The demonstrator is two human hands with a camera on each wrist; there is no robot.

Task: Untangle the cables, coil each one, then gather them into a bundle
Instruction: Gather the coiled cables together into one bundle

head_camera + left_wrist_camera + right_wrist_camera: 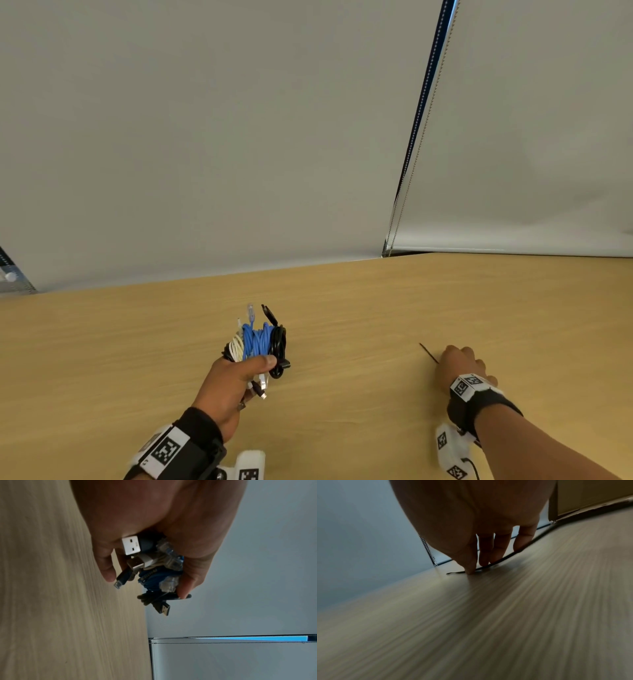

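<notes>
My left hand (239, 373) grips a bundle of coiled cables (260, 342) just above the wooden table (342, 421): a white coil, a blue network cable and a black cable side by side. In the left wrist view the left hand (145, 586) wraps the cable bundle (154, 577), with USB and clear network plugs sticking out. At the right, my right hand (448, 363) is down on the table over a thin black tie (428, 353). In the right wrist view the right hand (477, 568) pinches the tie (455, 572) between thumb and fingertips while it lies on the wood.
Grey roller blinds (205, 137) hang right behind the table's far edge, with a bead chain (407, 192) between them. A cardboard box (590, 493) stands at the table's far right.
</notes>
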